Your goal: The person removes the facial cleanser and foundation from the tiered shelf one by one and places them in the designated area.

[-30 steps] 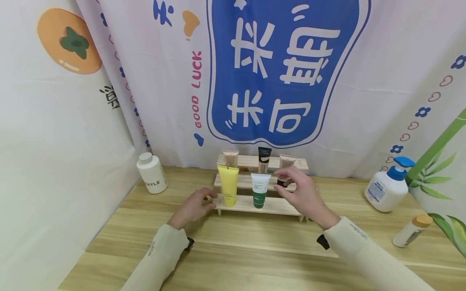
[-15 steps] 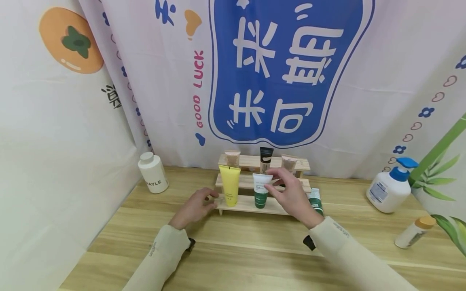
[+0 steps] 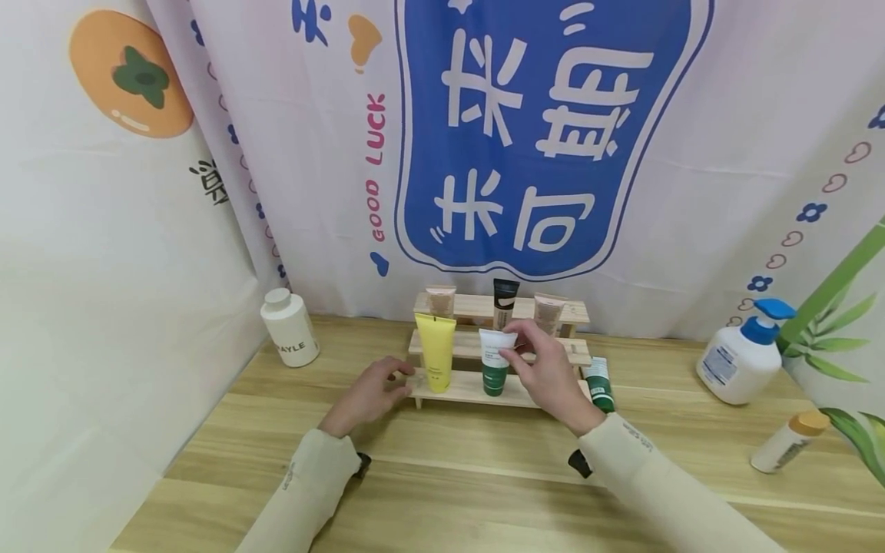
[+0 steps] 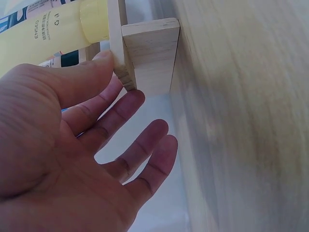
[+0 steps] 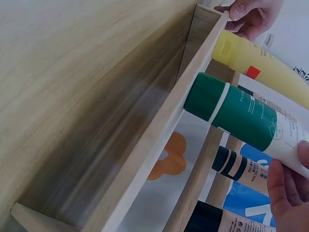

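Note:
A white tube with a green cap (image 3: 495,365) stands cap-down on the lowest step of the wooden tiered rack (image 3: 515,398). My right hand (image 3: 549,372) pinches the tube's upper end from the right; in the right wrist view its thumb and fingers lie on the white part of the tube (image 5: 231,113). At the rack's left end, my left hand (image 3: 366,399) pinches the end of the lowest board (image 4: 123,58) between thumb and fingers, its other fingers spread below. A yellow tube (image 3: 435,353) stands cap-down close to this hand.
Two beige tubes, left (image 3: 440,301) and right (image 3: 548,313), and a black-topped tube (image 3: 504,303) stand on the rack behind. A green tube (image 3: 598,384) lies by its right end. A white bottle (image 3: 290,329), a pump bottle (image 3: 738,361) and an orange-capped bottle (image 3: 788,442) stand further out.
My right hand has moved left from the rack's right side and taken hold of the white-and-green tube, uncovering the green tube at the right. My left hand has stayed at the board's end.

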{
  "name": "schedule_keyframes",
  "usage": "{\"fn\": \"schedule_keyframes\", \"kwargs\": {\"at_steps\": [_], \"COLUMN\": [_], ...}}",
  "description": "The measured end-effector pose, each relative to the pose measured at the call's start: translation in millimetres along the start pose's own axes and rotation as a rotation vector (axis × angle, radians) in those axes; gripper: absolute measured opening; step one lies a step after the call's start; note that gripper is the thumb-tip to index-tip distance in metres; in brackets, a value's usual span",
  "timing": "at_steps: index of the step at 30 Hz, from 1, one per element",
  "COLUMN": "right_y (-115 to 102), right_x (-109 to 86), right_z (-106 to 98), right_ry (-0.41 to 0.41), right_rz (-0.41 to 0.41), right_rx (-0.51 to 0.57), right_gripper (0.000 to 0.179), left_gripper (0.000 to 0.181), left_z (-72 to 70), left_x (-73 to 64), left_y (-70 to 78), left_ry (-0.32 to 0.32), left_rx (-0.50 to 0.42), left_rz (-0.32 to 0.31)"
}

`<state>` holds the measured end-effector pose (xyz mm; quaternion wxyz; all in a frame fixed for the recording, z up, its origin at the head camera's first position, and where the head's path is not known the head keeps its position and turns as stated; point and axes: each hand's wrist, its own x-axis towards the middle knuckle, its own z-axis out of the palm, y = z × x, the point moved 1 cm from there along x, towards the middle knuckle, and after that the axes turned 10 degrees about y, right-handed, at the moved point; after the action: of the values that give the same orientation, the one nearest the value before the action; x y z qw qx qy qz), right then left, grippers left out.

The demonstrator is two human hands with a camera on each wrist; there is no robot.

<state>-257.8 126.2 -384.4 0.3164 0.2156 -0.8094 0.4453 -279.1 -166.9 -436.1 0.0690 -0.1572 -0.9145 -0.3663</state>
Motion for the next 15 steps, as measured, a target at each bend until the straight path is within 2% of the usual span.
{"fn": "schedule_keyframes", "kwargs": {"at_steps": [7, 15], "right_y": [-1.1, 0.2], "right_x": [-0.9, 2.6], "right_z": [-7.7, -37.2], "right_ry": [0.029, 0.124], "right_rz": [-0.034, -0.088], "right_rx": [0.019, 0.028], "right_gripper": [0.028, 0.029], "left_gripper": [0.026, 0.026], "left_z": [-1.1, -1.0], "left_x": [-1.0, 0.1], "left_y": [4.1, 2.5], "left_ry": [-0.007, -0.006], "left_rx": [-0.004, -0.003], "left_rz": [-0.014, -0.003]}}
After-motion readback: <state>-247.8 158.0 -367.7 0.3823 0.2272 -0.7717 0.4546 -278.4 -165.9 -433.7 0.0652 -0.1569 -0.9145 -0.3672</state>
